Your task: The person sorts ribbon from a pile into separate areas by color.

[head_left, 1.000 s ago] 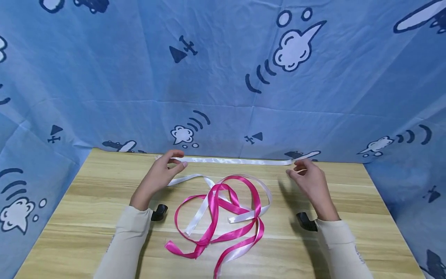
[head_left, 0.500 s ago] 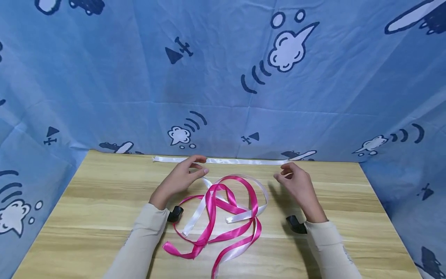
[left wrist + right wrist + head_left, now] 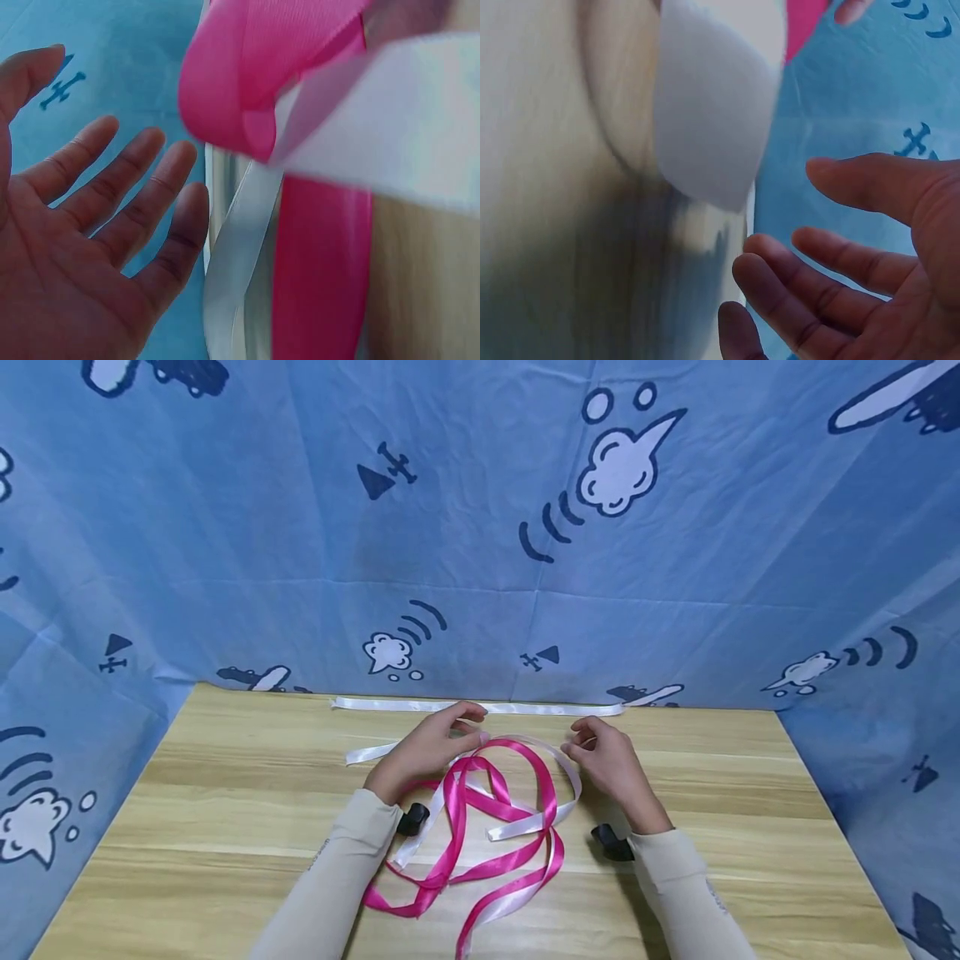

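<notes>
A tangle of pink satin ribbon and white ribbon lies in loops on the table. My left hand is over the tangle's upper left side, its fingers loosely bent. To the right of the loops is my right hand, near the white loop's outer edge. Both wrist views show relaxed, spread fingers with nothing between them: the left hand beside pink ribbon, the right hand below a white curve of ribbon. Part of the tangle is hidden behind the left hand and wrist.
A separate white ribbon is laid straight along the back edge of the wooden table. Behind it hangs a blue patterned cloth, which also covers both sides. Black wrist cameras sit under both wrists.
My left hand has moved right, from the left part of the back ribbon to over the tangle. The right hand has moved left toward the loops. The ribbons look unmoved.
</notes>
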A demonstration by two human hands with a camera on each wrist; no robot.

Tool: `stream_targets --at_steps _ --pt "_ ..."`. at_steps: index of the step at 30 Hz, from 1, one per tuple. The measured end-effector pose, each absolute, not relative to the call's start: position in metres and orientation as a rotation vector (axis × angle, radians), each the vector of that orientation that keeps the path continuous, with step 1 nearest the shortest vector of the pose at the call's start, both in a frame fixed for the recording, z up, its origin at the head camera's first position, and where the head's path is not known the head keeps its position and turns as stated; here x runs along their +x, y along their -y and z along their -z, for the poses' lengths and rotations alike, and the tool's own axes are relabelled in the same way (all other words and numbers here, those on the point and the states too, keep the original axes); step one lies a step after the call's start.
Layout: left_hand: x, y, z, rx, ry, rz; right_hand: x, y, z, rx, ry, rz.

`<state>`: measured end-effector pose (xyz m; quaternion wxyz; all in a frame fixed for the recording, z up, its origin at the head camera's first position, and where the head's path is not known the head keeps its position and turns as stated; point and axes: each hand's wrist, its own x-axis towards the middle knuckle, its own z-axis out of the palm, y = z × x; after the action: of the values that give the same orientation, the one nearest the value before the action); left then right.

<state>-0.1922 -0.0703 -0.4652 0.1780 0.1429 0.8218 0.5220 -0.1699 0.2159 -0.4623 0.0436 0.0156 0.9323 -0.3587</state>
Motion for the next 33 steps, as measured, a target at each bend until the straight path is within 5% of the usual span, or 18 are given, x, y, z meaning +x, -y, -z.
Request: stream_targets --at_steps 33 --pt "-0.206 0.014 0.484 0.597 -2.439 -1.329 -0.181 -0.194 0.478 0.035 -2.750 1.172"
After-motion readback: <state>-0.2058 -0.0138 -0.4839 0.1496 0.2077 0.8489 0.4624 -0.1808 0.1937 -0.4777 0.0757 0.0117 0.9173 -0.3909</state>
